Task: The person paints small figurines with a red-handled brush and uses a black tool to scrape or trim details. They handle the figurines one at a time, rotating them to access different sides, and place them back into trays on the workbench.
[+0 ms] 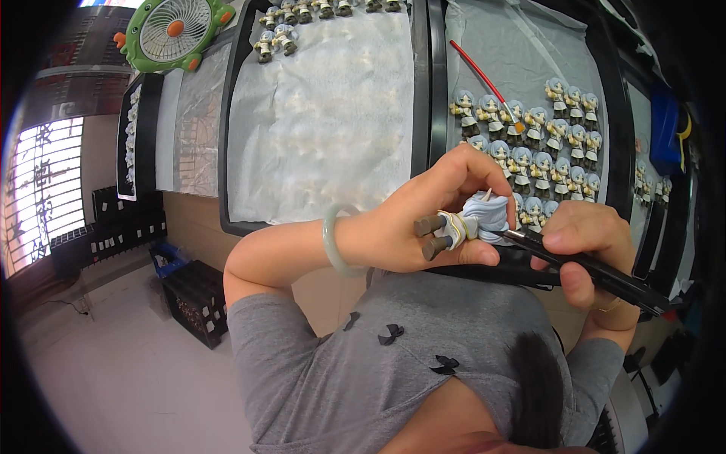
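A blue-haired figurine (485, 213) lay sideways, gripped in the curled left hand (412, 221); the right hand (596, 236) pinched a black pen-shaped tool (622, 283) at its hair.

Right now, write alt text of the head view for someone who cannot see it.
A left hand holds a small pale-haired figurine; the right hand holds a black pen-like tool at its hair. Beyond, two paper-lined trays hold similar figurines.
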Demonstrator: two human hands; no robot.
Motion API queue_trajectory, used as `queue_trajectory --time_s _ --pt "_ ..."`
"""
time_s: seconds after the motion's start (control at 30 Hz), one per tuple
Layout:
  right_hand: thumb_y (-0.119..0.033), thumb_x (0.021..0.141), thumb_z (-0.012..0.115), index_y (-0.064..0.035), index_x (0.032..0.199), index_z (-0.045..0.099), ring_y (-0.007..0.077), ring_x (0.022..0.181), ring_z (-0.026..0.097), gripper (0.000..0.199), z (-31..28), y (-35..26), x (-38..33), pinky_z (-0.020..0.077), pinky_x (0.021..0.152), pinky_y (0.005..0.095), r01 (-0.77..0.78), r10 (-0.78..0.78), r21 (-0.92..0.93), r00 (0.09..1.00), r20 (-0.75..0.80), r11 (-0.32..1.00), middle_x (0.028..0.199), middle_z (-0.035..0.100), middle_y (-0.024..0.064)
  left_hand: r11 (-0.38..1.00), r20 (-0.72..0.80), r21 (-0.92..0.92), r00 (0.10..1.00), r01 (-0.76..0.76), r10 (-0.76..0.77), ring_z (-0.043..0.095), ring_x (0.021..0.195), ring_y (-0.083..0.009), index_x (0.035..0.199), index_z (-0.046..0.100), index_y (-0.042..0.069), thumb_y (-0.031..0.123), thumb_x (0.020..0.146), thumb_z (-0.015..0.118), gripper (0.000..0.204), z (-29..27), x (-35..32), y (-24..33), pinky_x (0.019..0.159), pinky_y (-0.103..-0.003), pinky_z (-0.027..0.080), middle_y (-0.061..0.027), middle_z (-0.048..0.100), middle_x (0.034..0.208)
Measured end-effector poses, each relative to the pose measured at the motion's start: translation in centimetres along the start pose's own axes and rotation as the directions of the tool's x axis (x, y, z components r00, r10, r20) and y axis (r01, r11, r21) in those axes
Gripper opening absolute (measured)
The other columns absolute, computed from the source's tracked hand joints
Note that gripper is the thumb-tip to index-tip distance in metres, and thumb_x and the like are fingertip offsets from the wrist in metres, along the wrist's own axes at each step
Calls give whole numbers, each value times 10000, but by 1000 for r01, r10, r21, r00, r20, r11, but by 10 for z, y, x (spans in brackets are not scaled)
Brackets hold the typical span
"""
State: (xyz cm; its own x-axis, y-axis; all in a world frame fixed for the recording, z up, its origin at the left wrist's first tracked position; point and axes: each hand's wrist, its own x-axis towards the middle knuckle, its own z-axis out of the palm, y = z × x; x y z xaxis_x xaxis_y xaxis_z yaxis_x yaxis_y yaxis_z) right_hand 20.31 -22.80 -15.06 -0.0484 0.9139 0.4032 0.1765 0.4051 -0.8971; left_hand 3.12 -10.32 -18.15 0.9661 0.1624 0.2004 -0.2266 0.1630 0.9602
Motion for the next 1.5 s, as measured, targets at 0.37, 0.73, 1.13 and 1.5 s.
queue_trajectory --time_s 0.37,0.73,1.13,1.5 --pt "-95 705 585 -9 860 565 202 522 575 179 0 2 0 452 472 280 -56 59 -88 998 26 995 649 589 90 997 -4 71 1000 -3 3 520 904 -194 1068 349 24 49 708 676 487 1 -1 -4 774 -307 414 -137 515 989" --pt "-71 635 657 -17 823 570 208 580 603 214 -1 4 7 469 495 271 -2 17 -212 997 70 977 712 609 104 990 7 37 991 135 -135 498 963 -173 1077 402 3 64 698 689 479 -2 -1 -1 823 -302 398 -103 500 1031" --pt "-25 598 672 -12 794 575 237 700 637 219 7 3 6 519 580 295 44 -38 -252 999 28 967 715 616 119 966 7 201 986 161 -165 498 923 -153 1045 421 8 60 676 710 471 -3 -3 0 780 -276 405 -87 489 995" --pt "-60 605 690 -19 808 593 223 679 637 229 7 4 6 521 581 289 -2 4 -238 1000 8 971 719 621 118 982 -4 132 991 136 -137 513 885 -136 1025 425 9 60 688 700 438 -2 -3 -1 750 -258 416 -73 512 952"
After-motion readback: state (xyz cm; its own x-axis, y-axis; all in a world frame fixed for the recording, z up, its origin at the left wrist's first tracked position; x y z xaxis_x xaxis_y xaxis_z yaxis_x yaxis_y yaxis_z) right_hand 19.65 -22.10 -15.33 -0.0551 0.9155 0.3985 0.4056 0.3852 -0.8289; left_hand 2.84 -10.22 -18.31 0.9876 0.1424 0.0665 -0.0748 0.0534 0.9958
